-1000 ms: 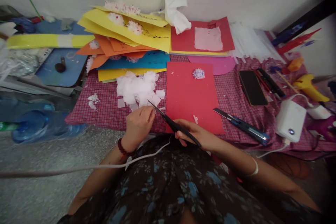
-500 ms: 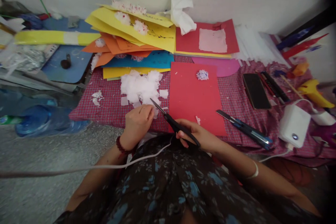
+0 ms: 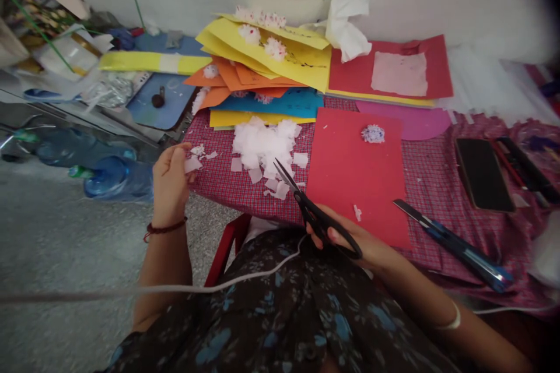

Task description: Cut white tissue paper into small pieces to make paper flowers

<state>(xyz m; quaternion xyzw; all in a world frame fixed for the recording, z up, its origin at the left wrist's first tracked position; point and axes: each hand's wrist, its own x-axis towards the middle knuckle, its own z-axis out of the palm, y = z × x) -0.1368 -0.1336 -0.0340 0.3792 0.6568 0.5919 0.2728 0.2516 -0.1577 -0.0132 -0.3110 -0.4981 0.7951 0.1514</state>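
Observation:
My left hand (image 3: 170, 180), wearing a dark red bracelet, is at the left edge of the cloth. Its fingers are pinched together on a small piece of white tissue paper (image 3: 192, 165), close to some scraps (image 3: 212, 155). In my right hand (image 3: 345, 233) are black-handled scissors (image 3: 321, 215), tips pointing up and left over a heap of white tissue paper pieces (image 3: 265, 143). The scissor blades look nearly closed. To the right lies a red paper sheet (image 3: 345, 172) bearing a white and purple speckled tuft (image 3: 373, 134).
A utility knife (image 3: 455, 247) lies right of the red sheet, blade showing. Beyond it is a phone (image 3: 485, 175). Stacked yellow, orange and blue papers (image 3: 301, 67) fill the back. A white cable (image 3: 236, 278) crosses before my body. Water bottles (image 3: 118, 179) lie on the floor at left.
My left hand has moved left from the tissue heap to the cloth's left edge. My right hand keeps the scissors near the red sheet. The camera view has swung left.

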